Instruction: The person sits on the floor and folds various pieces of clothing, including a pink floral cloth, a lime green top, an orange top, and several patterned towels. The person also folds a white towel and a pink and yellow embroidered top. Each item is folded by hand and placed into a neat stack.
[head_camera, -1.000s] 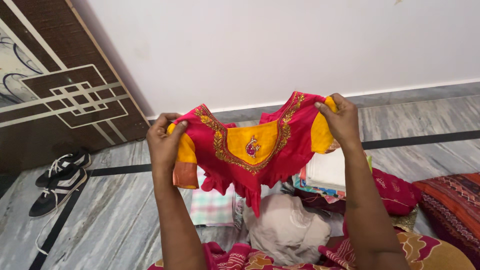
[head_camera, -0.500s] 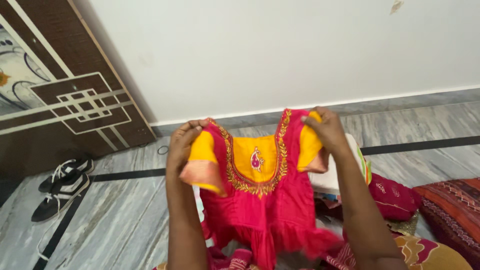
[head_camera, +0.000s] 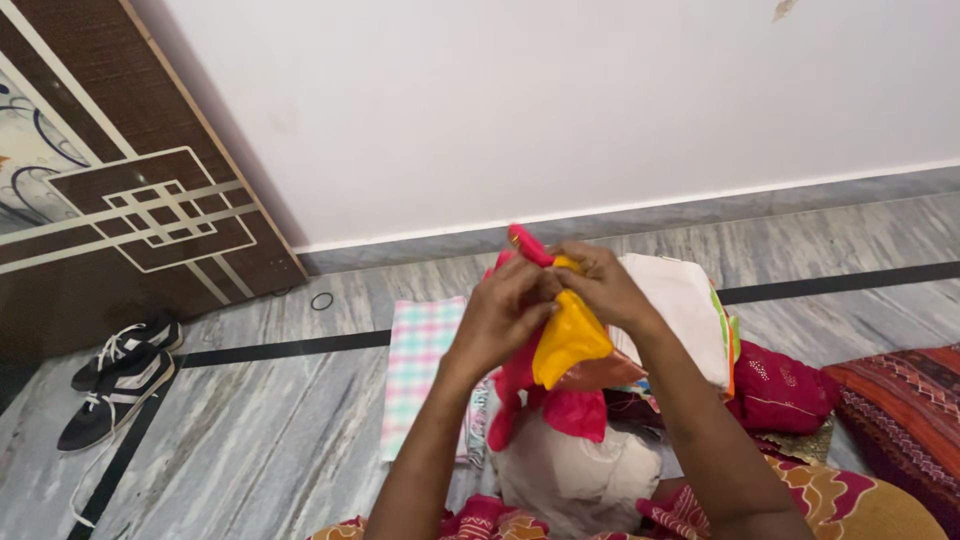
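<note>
— What did we have in our hands?

— The pink-and-yellow blouse, bunched soft — left hand and right hand both pinched shut on its top edge, touching.

— And where was it?

— Above the beige cloth bundle, right of the checked pastel cloth on grey marble.

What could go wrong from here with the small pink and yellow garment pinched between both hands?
1. The pink and yellow garment is pinched only at its top by the left hand and right hand; its loose lower part might sag unevenly out of the fold.
2. It hangs above the beige cloth bundle, so if dropped it could land crumpled there.
</note>
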